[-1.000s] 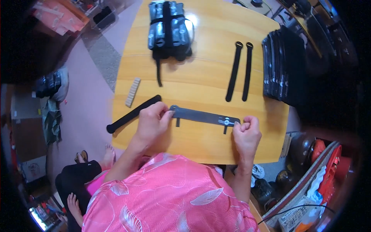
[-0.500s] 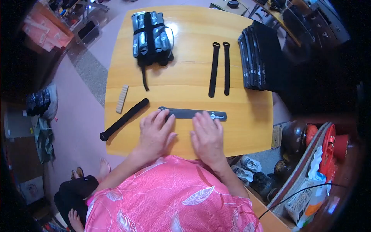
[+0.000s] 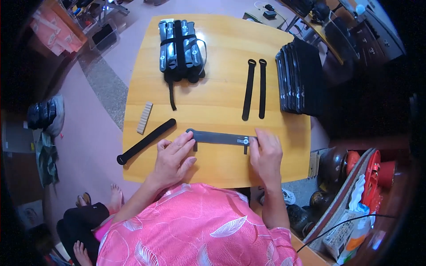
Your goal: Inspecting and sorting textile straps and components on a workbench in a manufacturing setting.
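Observation:
A dark grey flat strap (image 3: 217,136) with a rounded left end and a white printed mark lies crosswise on the table in front of me. Two short dark tabs stick out from under its near edge. The fingertips of my left hand (image 3: 172,160) rest on the rounded end, fingers stretched out. At the other end, my right hand (image 3: 267,153) pinches the strap between thumb and fingers. To the left lies a black strap (image 3: 146,142), slanted, with a slotted round end. Beyond my right hand, two black straps (image 3: 249,91) with looped ends lie side by side.
A strapped bundle of dark printed pieces (image 3: 181,48) lies at the far left of the wooden table (image 3: 217,95). A stack of black pouches (image 3: 301,80) stands at the right edge. Near the left edge is a ridged beige strip (image 3: 144,117). Another person's legs (image 3: 84,221) show at lower left.
My right hand has moved right to the strap's end and now pinches it. The left hand stays at the rounded end. Two tabs now show below the strap, and the view has shifted slightly.

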`<state>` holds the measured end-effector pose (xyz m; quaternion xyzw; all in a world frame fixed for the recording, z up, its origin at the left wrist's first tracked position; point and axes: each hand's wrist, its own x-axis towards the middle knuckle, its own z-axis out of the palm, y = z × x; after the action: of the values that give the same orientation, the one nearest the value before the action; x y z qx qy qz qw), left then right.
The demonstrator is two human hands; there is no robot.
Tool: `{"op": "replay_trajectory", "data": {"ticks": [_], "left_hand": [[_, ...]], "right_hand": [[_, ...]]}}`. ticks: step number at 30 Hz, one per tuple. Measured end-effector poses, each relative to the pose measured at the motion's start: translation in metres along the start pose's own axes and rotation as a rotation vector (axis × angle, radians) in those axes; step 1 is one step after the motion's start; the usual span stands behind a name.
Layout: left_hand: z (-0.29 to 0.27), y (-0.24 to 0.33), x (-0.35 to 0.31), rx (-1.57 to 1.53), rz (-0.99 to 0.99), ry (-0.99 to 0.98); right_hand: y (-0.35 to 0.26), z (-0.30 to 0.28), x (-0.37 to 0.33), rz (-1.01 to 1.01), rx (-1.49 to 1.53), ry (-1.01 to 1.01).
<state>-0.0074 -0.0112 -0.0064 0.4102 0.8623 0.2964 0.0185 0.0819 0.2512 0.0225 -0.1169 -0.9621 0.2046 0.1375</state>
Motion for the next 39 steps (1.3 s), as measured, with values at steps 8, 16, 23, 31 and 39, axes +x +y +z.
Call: {"op": "replay_trajectory", "data": {"ticks": [8,16,23,31,39], "left_hand": [[0.012,-0.018,-0.014,-0.413,-0.086,0.345],[0.011,-0.018,-0.011,-0.389,-0.058,0.37],[0.009,-0.019,-0.023,-0.663,-0.202,0.393],[-0.032,0.011,-0.011,-1.814,-0.656,0.113],[-0.034,0.014,-0.011,-1.293,-0.556,-0.048]], "right_hand": [[-0.004,0.048,0.103,0.102,-0.231,0.031],[-0.002,0.056,0.13,0.193,-0.287,-0.021],[-0.026,0.023,0.084,-0.03,0.161,0.026],[-0.07,-0.005,-0.013,-0.348,0.055,-0.062],[-0.035,-0.031,-0.035,-0.027,0.285,-0.366]]}}
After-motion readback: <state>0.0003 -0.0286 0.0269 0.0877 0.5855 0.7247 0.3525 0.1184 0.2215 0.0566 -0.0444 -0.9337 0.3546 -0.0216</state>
